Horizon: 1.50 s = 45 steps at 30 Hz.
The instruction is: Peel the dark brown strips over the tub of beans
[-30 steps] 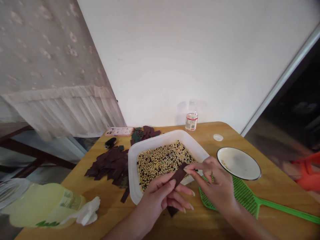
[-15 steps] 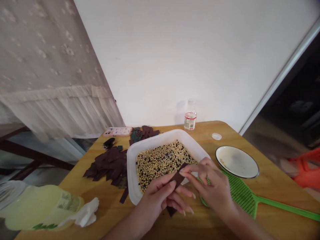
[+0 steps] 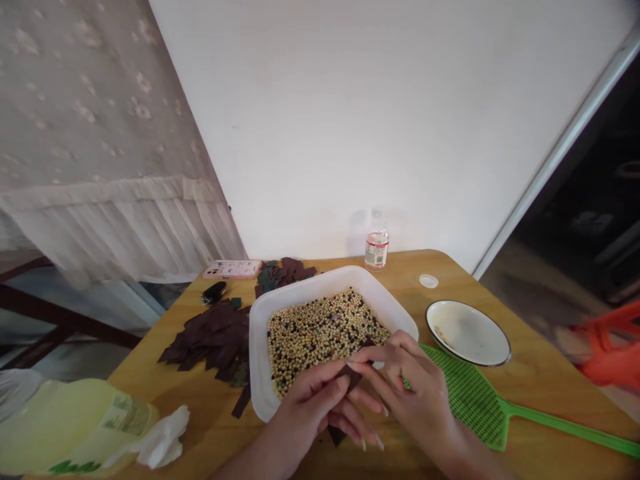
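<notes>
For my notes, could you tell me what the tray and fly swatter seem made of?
The tray looks like smooth white plastic, going by its moulded rounded corners. The fly swatter seems green plastic, its mesh and handle apparently one moulded piece.

- Strip (image 3: 351, 379): plain dark brown.
- Plastic tub (image 3: 258, 360): milky white.
- Soybeans (image 3: 320, 340): pale yellow, speckled throughout with black beans and a few green bits.
- Scraps (image 3: 210, 337): dark brown, a few dark green.
- Fly swatter (image 3: 470, 393): bright green, with a fine grid pattern.
- Enamel plate (image 3: 467, 332): white, with a thin black rim.
- Bench (image 3: 545, 417): honey-yellow wood.
- Phone case (image 3: 233, 269): pale pink, with a small printed pattern.
- Wall covering (image 3: 85, 113): grey, with pale blotchy paw-like prints.
</notes>
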Each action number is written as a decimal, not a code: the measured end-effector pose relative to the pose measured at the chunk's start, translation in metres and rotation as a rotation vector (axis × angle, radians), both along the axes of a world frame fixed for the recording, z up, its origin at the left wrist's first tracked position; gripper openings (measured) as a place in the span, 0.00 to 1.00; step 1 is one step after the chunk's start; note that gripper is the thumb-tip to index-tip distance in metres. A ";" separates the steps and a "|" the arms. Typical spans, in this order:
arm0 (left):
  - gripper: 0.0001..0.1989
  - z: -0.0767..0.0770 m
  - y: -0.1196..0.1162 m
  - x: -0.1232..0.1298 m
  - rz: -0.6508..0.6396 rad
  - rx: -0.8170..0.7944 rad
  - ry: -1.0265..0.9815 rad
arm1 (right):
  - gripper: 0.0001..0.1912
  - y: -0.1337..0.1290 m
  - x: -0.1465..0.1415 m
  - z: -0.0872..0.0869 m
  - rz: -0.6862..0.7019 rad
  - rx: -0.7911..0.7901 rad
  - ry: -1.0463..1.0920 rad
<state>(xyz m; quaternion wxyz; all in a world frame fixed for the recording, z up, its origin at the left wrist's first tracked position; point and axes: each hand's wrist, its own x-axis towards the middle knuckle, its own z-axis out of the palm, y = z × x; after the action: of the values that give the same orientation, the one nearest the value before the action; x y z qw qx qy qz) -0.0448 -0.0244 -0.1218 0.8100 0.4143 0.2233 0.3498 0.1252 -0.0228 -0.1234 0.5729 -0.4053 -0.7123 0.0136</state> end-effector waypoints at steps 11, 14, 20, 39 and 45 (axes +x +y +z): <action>0.15 0.004 0.003 -0.001 0.096 -0.062 0.000 | 0.10 0.005 0.008 -0.004 -0.096 0.009 0.015; 0.16 0.005 0.001 -0.001 0.076 -0.077 0.014 | 0.11 0.005 0.007 -0.005 -0.087 -0.014 0.035; 0.17 -0.002 0.000 -0.001 0.009 -0.099 -0.014 | 0.15 0.005 0.008 -0.003 -0.076 -0.030 0.060; 0.17 -0.005 0.001 -0.001 0.010 -0.150 -0.097 | 0.21 0.002 0.005 -0.001 -0.032 -0.038 0.069; 0.15 -0.006 0.001 0.000 0.022 -0.142 -0.096 | 0.09 -0.001 0.000 0.004 0.015 0.008 -0.012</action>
<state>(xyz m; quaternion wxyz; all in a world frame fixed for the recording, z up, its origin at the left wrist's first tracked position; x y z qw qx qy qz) -0.0449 -0.0238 -0.1283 0.8431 0.3363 0.2131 0.3616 0.1248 -0.0242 -0.1196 0.5703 -0.3976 -0.7186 0.0126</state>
